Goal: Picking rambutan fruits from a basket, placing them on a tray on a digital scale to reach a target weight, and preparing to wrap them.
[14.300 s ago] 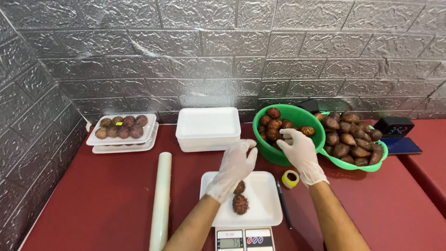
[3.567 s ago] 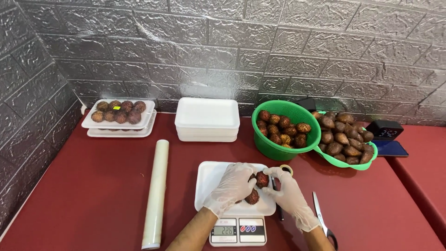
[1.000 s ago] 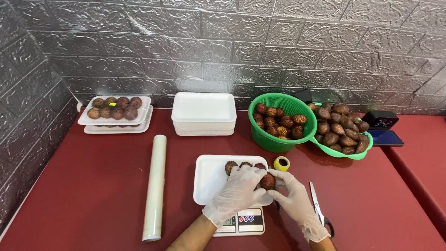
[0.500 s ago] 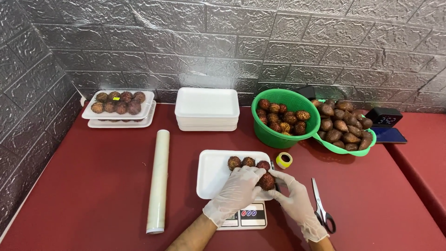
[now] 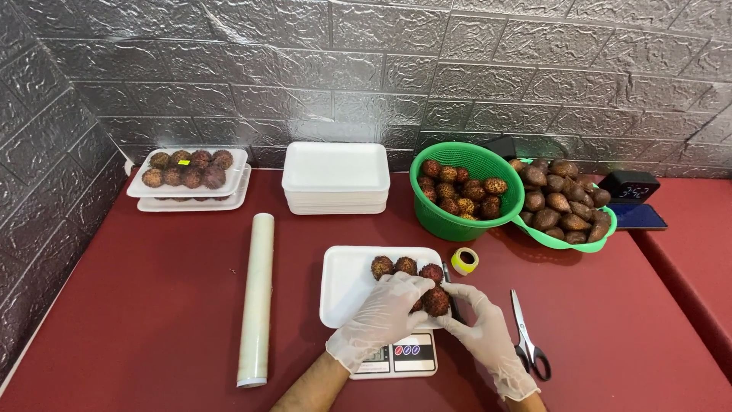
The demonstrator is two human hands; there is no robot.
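Observation:
A white foam tray (image 5: 347, 284) rests on a small kitchen scale (image 5: 396, 358) near the table's front edge. Three brown scaly fruits (image 5: 404, 267) sit in a row along the tray's far side. My left hand (image 5: 381, 317), in a thin white glove, lies over the tray with its fingers on a fruit (image 5: 436, 302) in the front row. My right hand (image 5: 484, 336), also gloved, touches the same fruit from the right. Whether more fruits lie under my left hand is hidden.
A green basket (image 5: 465, 217) and a green tray (image 5: 564, 236) hold more fruit at the back right. A stack of foam trays (image 5: 335, 179), a filled tray (image 5: 187, 172), a wrap roll (image 5: 257, 297), a tape roll (image 5: 464, 261), scissors (image 5: 526, 343) and a dark clock (image 5: 629, 185) lie around.
The tray now holds a row of fruits where it had two at first. In the last second my hands barely moved, staying on the front fruit.

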